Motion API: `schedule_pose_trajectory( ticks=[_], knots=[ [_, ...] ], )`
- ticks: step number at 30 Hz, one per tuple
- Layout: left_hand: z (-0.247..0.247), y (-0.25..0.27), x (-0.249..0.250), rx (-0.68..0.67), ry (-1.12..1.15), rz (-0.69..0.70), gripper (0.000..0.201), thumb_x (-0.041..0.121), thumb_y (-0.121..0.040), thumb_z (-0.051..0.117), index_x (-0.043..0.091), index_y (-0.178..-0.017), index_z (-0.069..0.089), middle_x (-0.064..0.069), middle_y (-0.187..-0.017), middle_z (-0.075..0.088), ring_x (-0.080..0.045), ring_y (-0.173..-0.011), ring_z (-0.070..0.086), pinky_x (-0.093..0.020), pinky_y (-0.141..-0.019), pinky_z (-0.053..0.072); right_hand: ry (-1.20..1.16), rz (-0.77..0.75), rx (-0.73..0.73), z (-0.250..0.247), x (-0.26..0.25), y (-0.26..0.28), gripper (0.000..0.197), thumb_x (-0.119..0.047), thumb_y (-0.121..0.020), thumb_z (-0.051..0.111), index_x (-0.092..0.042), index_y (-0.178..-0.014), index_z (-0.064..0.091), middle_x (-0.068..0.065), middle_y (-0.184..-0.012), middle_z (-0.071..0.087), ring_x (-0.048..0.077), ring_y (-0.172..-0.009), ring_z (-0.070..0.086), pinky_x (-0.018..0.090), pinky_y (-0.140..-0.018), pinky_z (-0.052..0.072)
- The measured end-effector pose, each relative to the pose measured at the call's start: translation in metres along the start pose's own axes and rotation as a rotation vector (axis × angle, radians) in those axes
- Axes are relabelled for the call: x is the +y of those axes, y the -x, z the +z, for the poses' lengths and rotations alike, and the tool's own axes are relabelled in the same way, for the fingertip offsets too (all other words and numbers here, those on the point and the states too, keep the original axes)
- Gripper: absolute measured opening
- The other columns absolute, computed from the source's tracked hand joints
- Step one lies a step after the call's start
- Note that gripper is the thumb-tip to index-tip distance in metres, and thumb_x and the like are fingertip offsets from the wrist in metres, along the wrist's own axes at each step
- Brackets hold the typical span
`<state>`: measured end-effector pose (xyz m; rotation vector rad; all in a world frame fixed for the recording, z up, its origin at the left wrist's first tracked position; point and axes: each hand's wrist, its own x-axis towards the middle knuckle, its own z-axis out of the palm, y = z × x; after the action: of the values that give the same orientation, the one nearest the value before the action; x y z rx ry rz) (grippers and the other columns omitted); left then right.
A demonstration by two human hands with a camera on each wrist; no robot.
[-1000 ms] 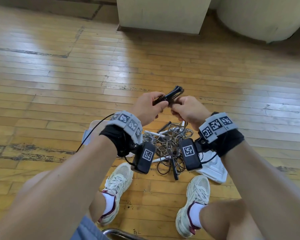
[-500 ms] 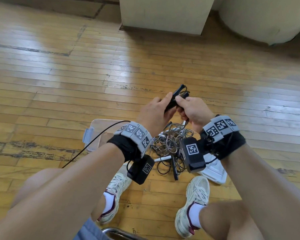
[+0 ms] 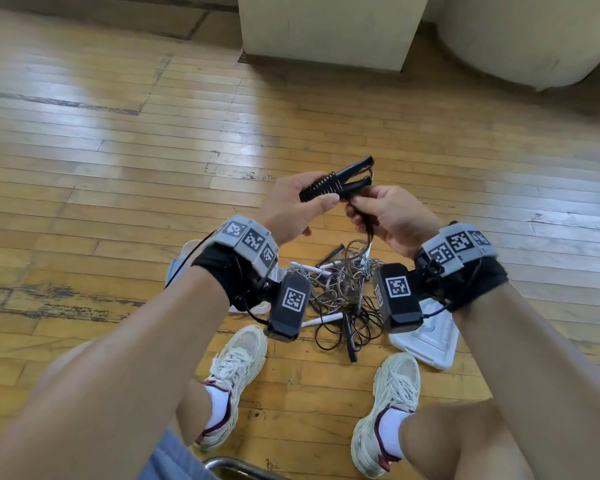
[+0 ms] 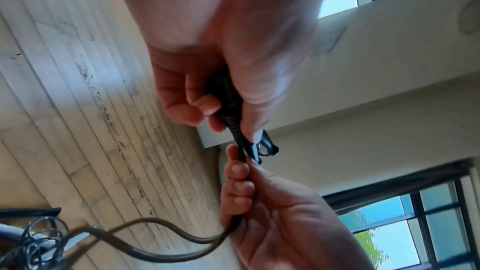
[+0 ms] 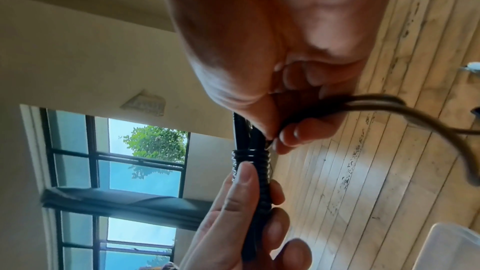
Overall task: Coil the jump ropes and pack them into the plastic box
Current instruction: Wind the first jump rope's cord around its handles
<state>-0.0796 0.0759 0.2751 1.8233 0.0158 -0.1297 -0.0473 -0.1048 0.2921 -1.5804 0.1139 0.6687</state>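
While the left hand (image 3: 293,206) grips the pair of slim black plastic jump-rope handles (image 3: 336,181) laid side by side, thumb on top of the wound section, the right hand (image 3: 388,220) pinches the thin dark cord (image 4: 182,239) right at the edge of the wrapping. Held level at chest height above the wooden plank floor (image 3: 118,150), well apart from the pile below.

Tight black turns of cord cover the handles' middle; the bare tips stick out past the right hand. Holding both handles together gives the cord a firm core to wind on; the thumb likely pins the turns so they cannot spring loose.

Cord tail runs through the right hand's curled fingers (image 4: 239,182), then sags down toward the floor. Judged: fingers keep tension and feed the next turn.

Tangled heap of loose jump ropes (image 3: 340,289), brownish and dark cords with white and black handles, lies on the floor between the feet, ahead of the pale sneakers (image 3: 236,368).

Clear plastic box (image 3: 179,268) sits left of the heap, mostly hidden behind the left forearm; its white lid (image 3: 426,344) lies flat to the right. Contents of box: cannot tell.

Stage, as judged: mid-wrap on one rope, heap yet to be coiled.
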Motion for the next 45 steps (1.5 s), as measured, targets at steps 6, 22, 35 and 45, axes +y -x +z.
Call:
schedule_pose_trajectory(
  ticks=[6, 22, 35, 45],
  knots=[
    [0.005, 0.000, -0.005, 0.077, -0.374, 0.036, 0.041, 0.027, -0.092, 0.070, 0.031, -0.132, 0.061, 0.012, -0.096, 0.065, -0.012, -0.086, 0.061, -0.034, -0.082, 0.054, 0.226, 0.051, 0.057, 0.008, 0.005, -0.004, 0.008, -0.004, -0.099, 0.056, 0.000, -0.097, 0.062, 0.008, -0.072, 0.058, 0.010, -0.055, 0.051, 0.017, -0.048, 0.043],
    [-0.002, -0.002, -0.013, -0.243, -0.801, -0.086, 0.018, 0.028, -0.092, 0.069, 0.037, -0.106, 0.064, 0.009, -0.092, 0.067, -0.015, -0.085, 0.063, -0.029, -0.068, 0.049, 1.401, -0.251, 0.090, 0.021, 0.019, 0.001, 0.013, -0.035, -0.099, 0.059, -0.030, -0.104, 0.069, -0.008, -0.091, 0.066, 0.016, -0.085, 0.061, 0.032, -0.076, 0.048],
    [-0.012, -0.001, -0.009, -0.422, -0.827, 0.007, 0.050, 0.017, -0.088, 0.073, 0.030, -0.135, 0.059, 0.007, -0.110, 0.066, -0.015, -0.094, 0.061, -0.025, -0.071, 0.048, 1.275, -0.409, -0.003, 0.008, 0.025, -0.001, 0.051, -0.041, -0.083, 0.077, -0.025, -0.129, 0.059, -0.012, -0.087, 0.053, 0.011, -0.082, 0.053, 0.029, -0.073, 0.042],
    [-0.007, -0.002, -0.004, -0.322, -0.445, -0.242, 0.034, 0.049, -0.094, 0.061, 0.019, -0.111, 0.064, -0.002, -0.095, 0.067, -0.017, -0.074, 0.069, -0.028, -0.057, 0.060, 1.226, -0.437, 0.089, 0.001, 0.024, -0.003, 0.021, -0.041, -0.084, 0.076, -0.027, -0.100, 0.078, -0.008, -0.083, 0.067, 0.013, -0.073, 0.059, 0.026, -0.062, 0.043]
  ],
)
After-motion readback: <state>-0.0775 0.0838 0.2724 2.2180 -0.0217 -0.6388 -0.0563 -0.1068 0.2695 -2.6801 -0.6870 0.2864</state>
